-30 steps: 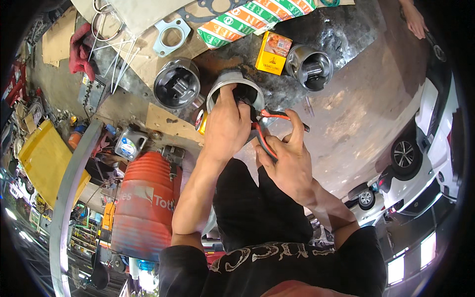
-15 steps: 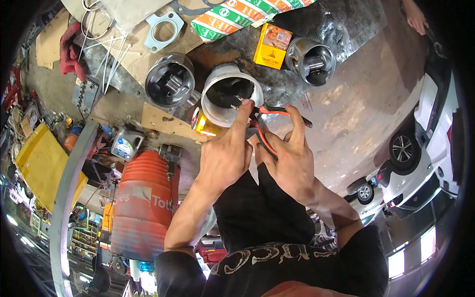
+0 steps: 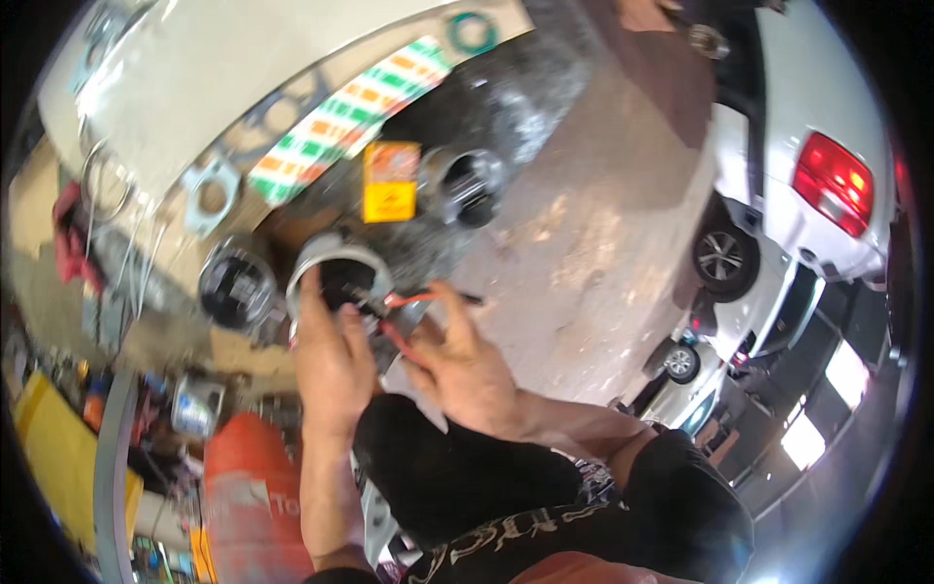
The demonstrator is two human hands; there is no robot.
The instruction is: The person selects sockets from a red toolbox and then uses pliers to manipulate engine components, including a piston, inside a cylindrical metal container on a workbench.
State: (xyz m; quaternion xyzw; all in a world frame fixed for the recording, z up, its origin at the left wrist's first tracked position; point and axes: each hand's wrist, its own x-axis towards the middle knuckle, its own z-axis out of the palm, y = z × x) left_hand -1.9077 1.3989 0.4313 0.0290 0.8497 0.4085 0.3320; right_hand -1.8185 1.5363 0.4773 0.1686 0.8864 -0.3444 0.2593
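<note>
My right hand (image 3: 472,375) is closed round red-handled pliers (image 3: 399,341), with its index finger stretched over the upper handle. The plier jaws lie over the dark mouth of a pale grey, cup-shaped piston (image 3: 336,245). Against the near side of that piston is my left hand (image 3: 336,365), its fingertips at the rim and beside the jaws; the grip is partly hidden. Whether the jaws pinch a small part, I cannot tell. Left of it lies a metal piston (image 3: 233,282) with its hollow end up. Another piston (image 3: 467,187) with a pin across it stands beyond, to the right.
A yellow-orange box (image 3: 391,182) stands by the far piston. Behind are a striped package (image 3: 355,117), a flange gasket (image 3: 209,198) and a green ring (image 3: 473,34). White zip ties (image 3: 146,263) lie left, above a red drum (image 3: 248,496). White cars (image 3: 739,165) stand right.
The view has swung right, shifting everything leftward in the picture. My left fingers have moved from beside the plier jaws to the piston's rim. The pliers stay in my right hand.
</note>
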